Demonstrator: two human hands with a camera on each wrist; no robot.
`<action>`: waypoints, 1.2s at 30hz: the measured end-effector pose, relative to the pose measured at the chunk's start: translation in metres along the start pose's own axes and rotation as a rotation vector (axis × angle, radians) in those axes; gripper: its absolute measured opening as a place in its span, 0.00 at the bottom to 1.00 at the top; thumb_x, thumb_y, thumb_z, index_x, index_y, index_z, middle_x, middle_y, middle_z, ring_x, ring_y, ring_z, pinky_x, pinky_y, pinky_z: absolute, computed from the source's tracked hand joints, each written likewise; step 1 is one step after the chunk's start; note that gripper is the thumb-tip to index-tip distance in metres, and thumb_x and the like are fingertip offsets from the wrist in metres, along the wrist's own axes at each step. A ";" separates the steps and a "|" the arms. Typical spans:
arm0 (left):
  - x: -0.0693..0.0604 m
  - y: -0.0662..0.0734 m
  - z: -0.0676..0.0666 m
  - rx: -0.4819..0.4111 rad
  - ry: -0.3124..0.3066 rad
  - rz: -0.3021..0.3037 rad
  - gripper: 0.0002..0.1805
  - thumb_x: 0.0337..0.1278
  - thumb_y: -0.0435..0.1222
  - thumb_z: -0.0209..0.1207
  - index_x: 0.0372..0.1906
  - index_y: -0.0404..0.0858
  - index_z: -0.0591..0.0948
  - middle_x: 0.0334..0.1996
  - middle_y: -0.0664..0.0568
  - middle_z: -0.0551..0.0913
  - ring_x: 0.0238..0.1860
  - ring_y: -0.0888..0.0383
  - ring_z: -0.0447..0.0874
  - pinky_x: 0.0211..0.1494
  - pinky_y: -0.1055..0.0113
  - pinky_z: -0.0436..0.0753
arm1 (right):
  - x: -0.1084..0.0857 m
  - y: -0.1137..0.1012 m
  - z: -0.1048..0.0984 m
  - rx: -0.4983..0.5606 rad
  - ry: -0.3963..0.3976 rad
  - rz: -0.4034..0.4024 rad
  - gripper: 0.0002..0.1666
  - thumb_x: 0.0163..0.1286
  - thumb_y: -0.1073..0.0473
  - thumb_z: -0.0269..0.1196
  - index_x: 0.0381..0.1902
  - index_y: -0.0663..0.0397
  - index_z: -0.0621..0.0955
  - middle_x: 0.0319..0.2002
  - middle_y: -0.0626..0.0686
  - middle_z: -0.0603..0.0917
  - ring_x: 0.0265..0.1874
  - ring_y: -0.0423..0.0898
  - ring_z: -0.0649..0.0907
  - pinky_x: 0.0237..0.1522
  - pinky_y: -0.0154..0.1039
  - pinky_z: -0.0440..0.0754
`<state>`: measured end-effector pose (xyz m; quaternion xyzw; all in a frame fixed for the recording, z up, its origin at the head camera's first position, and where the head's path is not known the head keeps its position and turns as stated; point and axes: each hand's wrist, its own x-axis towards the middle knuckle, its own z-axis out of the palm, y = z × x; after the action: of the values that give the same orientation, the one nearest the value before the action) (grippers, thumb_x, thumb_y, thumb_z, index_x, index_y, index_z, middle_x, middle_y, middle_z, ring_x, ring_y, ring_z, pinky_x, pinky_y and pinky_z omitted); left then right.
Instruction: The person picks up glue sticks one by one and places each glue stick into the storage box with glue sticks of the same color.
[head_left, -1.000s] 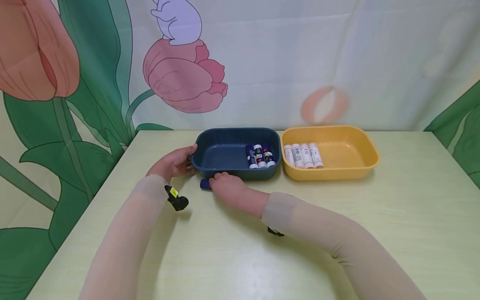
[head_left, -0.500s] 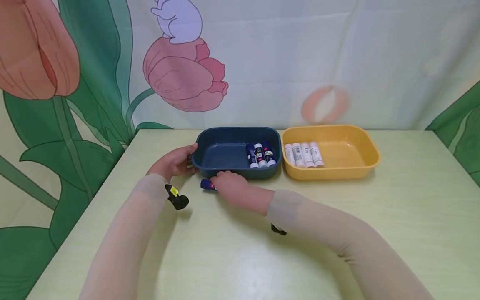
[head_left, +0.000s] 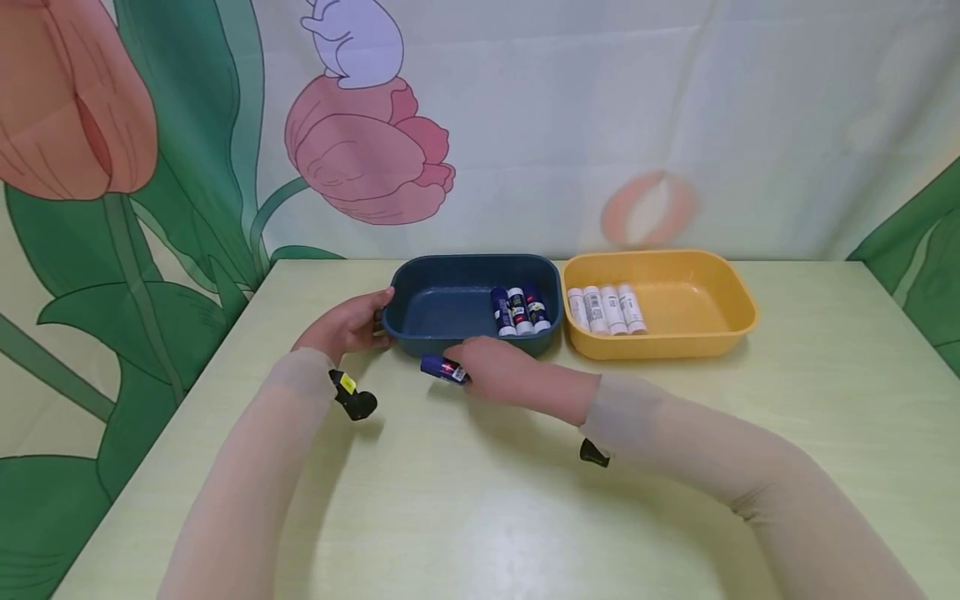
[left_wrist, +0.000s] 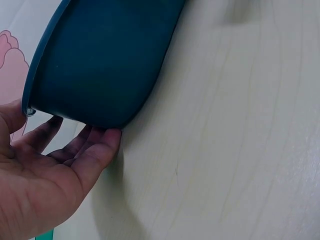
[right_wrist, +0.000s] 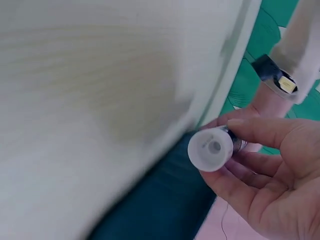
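Note:
My right hand [head_left: 498, 371] pinches a dark blue glue stick [head_left: 444, 369] between thumb and fingers, just in front of the dark blue bin [head_left: 480, 346]. In the right wrist view the white hollow end of the glue stick [right_wrist: 211, 150] faces the camera. My left hand [head_left: 351, 325] holds the bin's left end. The left wrist view has the thumb at the rim and the fingertips against the outer wall of the bin [left_wrist: 105, 65]. Inside the bin, toward its right end, lie several dark blue glue sticks [head_left: 520, 312] side by side.
A yellow bin [head_left: 660, 346] stands right beside the blue one. Several white tubes [head_left: 606, 310] lie in a row at its left end. Both bins stand near the back edge of the pale table [head_left: 450, 500], before a printed cloth [head_left: 525, 125].
My right hand has moved right and slightly up with the glue stick, now tilted and lifted off the table. The left hand and both bins have stayed put.

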<state>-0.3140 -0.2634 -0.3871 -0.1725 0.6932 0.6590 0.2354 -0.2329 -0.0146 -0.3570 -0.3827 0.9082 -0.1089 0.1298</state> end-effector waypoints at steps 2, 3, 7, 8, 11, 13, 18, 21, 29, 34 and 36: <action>0.001 -0.001 0.000 -0.004 -0.003 0.000 0.32 0.82 0.50 0.41 0.81 0.42 0.57 0.61 0.48 0.70 0.60 0.54 0.68 0.82 0.50 0.62 | -0.005 0.003 -0.005 0.039 -0.013 0.007 0.30 0.71 0.64 0.65 0.70 0.61 0.75 0.61 0.58 0.84 0.55 0.52 0.82 0.66 0.46 0.79; 0.001 -0.001 0.000 -0.004 -0.006 0.001 0.32 0.82 0.51 0.41 0.81 0.42 0.56 0.61 0.48 0.70 0.60 0.54 0.68 0.82 0.50 0.62 | -0.007 0.005 -0.009 0.054 -0.016 0.011 0.31 0.71 0.63 0.65 0.70 0.61 0.74 0.61 0.58 0.84 0.55 0.52 0.81 0.66 0.46 0.79; 0.001 0.000 0.000 -0.004 -0.011 0.005 0.33 0.82 0.51 0.40 0.81 0.41 0.56 0.60 0.49 0.70 0.60 0.54 0.67 0.82 0.51 0.62 | -0.015 0.009 -0.029 0.117 -0.036 0.042 0.33 0.70 0.61 0.65 0.71 0.60 0.73 0.59 0.57 0.84 0.51 0.50 0.80 0.59 0.42 0.81; 0.000 0.000 0.000 -0.004 -0.012 0.006 0.33 0.82 0.51 0.40 0.81 0.41 0.56 0.59 0.49 0.70 0.59 0.55 0.68 0.82 0.51 0.62 | -0.016 0.009 -0.036 0.126 -0.039 0.055 0.34 0.70 0.60 0.65 0.72 0.60 0.72 0.58 0.57 0.84 0.51 0.49 0.80 0.57 0.41 0.81; 0.001 0.001 0.000 -0.008 -0.005 0.006 0.32 0.82 0.51 0.40 0.81 0.42 0.56 0.59 0.50 0.70 0.60 0.54 0.67 0.82 0.50 0.62 | -0.019 0.011 -0.057 0.142 -0.037 0.103 0.36 0.70 0.59 0.65 0.74 0.59 0.70 0.56 0.57 0.84 0.48 0.48 0.81 0.51 0.37 0.82; 0.001 0.000 0.000 -0.015 -0.003 0.003 0.32 0.82 0.51 0.41 0.81 0.42 0.56 0.61 0.49 0.69 0.62 0.54 0.67 0.82 0.50 0.61 | -0.020 0.013 -0.072 0.142 -0.028 0.131 0.38 0.70 0.58 0.65 0.75 0.59 0.69 0.54 0.57 0.84 0.45 0.48 0.81 0.48 0.36 0.81; 0.002 -0.001 0.001 -0.023 -0.001 -0.003 0.33 0.82 0.50 0.41 0.82 0.42 0.55 0.69 0.47 0.65 0.67 0.52 0.64 0.82 0.50 0.61 | -0.016 0.020 -0.103 0.169 0.002 0.163 0.39 0.68 0.59 0.63 0.75 0.62 0.68 0.43 0.55 0.83 0.33 0.44 0.79 0.39 0.32 0.75; 0.001 -0.001 0.001 -0.023 0.000 0.001 0.33 0.82 0.50 0.41 0.81 0.42 0.55 0.67 0.47 0.66 0.66 0.52 0.64 0.82 0.50 0.62 | -0.012 0.021 -0.117 0.229 0.004 0.197 0.39 0.69 0.59 0.63 0.76 0.61 0.66 0.48 0.57 0.83 0.31 0.43 0.79 0.37 0.31 0.76; 0.002 0.000 0.001 -0.022 -0.001 -0.003 0.32 0.82 0.50 0.41 0.81 0.42 0.57 0.64 0.48 0.69 0.61 0.54 0.67 0.81 0.51 0.63 | 0.010 0.023 -0.136 0.387 -0.030 0.328 0.42 0.73 0.59 0.63 0.79 0.58 0.61 0.67 0.61 0.76 0.55 0.52 0.84 0.56 0.42 0.87; 0.003 0.000 0.000 -0.027 -0.001 -0.005 0.31 0.82 0.50 0.41 0.80 0.42 0.58 0.58 0.50 0.70 0.58 0.55 0.68 0.81 0.51 0.63 | 0.022 0.021 -0.145 0.455 -0.002 0.361 0.41 0.73 0.60 0.64 0.79 0.59 0.62 0.68 0.61 0.75 0.61 0.54 0.81 0.59 0.45 0.85; 0.003 -0.001 0.000 -0.024 -0.001 -0.004 0.32 0.82 0.51 0.41 0.80 0.42 0.57 0.61 0.49 0.70 0.59 0.55 0.68 0.81 0.51 0.63 | 0.026 0.020 -0.146 0.477 0.015 0.370 0.40 0.73 0.60 0.64 0.78 0.59 0.63 0.67 0.62 0.74 0.61 0.55 0.80 0.60 0.46 0.84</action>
<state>-0.3163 -0.2630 -0.3896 -0.1764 0.6847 0.6671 0.2347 -0.3102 -0.0055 -0.2292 -0.1688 0.9122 -0.2966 0.2268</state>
